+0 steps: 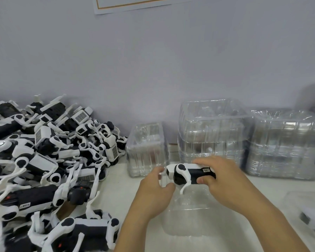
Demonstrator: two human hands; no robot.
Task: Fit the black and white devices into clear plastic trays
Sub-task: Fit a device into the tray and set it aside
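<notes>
The right hand [224, 180] has a closed grip on the device [190, 173], thumb under its black end, fingers over the top. The left hand [156, 190] pinches the tray [189, 220] rim just beside the device's white end. The device hangs above that tray on the worktop [124, 182], a pile [44, 160] left, stacks [244, 139] behind.

A pale grey wall [153, 60] rises behind a white table [124, 184], bearing an orange-bordered paper sheet [135, 3].
</notes>
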